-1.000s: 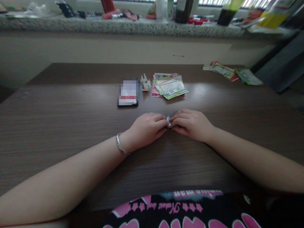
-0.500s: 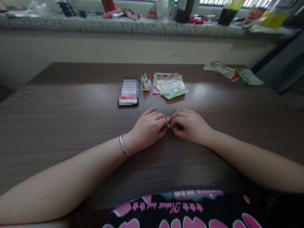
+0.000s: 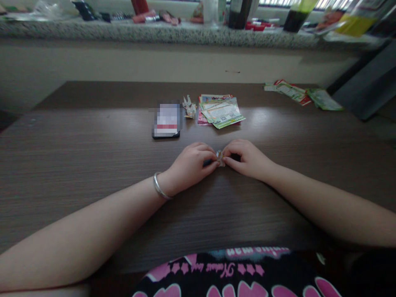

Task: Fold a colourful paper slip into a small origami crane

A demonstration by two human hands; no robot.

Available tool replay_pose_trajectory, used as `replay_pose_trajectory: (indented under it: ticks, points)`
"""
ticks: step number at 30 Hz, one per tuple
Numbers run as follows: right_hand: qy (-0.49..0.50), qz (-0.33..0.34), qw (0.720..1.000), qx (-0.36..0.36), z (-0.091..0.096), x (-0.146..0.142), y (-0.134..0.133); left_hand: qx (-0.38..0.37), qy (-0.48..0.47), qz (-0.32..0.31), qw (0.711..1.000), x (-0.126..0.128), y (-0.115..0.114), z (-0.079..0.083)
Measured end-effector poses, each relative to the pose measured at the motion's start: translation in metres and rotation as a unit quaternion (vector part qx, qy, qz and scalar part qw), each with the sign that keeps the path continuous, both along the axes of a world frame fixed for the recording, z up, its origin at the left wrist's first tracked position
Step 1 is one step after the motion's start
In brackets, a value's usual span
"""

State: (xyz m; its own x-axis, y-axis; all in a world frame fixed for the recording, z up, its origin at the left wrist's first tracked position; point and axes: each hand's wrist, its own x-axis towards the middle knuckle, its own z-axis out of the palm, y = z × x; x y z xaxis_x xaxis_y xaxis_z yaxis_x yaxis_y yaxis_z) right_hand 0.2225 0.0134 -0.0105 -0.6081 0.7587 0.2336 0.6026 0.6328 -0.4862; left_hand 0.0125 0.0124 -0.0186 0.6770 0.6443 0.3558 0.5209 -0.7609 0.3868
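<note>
Between my fingertips is a small folded paper piece (image 3: 220,158), whitish with bits of colour, just above or on the dark wooden table (image 3: 102,165). My left hand (image 3: 195,166) pinches its left side between thumb and fingers; a silver bangle (image 3: 158,186) circles that wrist. On the right side, my right hand (image 3: 246,159) pinches the same piece. Its exact folds are too small to make out. Beyond my hands sits another folded paper figure (image 3: 189,108) with pointed tips. Beside it lies a loose stack of printed paper slips (image 3: 222,112).
A phone (image 3: 166,120) with a blurred screen lies left of the paper figure. More printed slips (image 3: 292,91) are spread at the table's far right. Bottles (image 3: 295,18) and small clutter line the granite sill (image 3: 173,34) behind the table.
My fingers have drawn slightly apart, so more of the folded paper shows between them. My left thumb is now straighter against it.
</note>
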Motion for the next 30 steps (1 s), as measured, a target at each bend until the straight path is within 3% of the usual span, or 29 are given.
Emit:
replay_pose_trajectory:
  ticks: [6, 11, 20, 30]
  points:
    - [0.016, -0.030, 0.999, -0.005, -0.004, -0.001, 0.001, 0.014, -0.012, -0.013, 1.000, -0.002, -0.001, 0.002]
    - [0.008, -0.049, 0.999, -0.005, -0.005, 0.000, 0.001, 0.039, 0.059, -0.030, 0.997, -0.006, -0.005, 0.008]
    - [0.001, -0.047, 0.999, 0.007, -0.008, 0.005, 0.002, 0.148, 0.105, -0.104, 0.978, -0.012, -0.003, 0.008]
    - [0.002, -0.050, 0.999, 0.002, -0.011, 0.005, 0.005, 0.103, 0.099, -0.085, 0.986, -0.009, -0.005, 0.007]
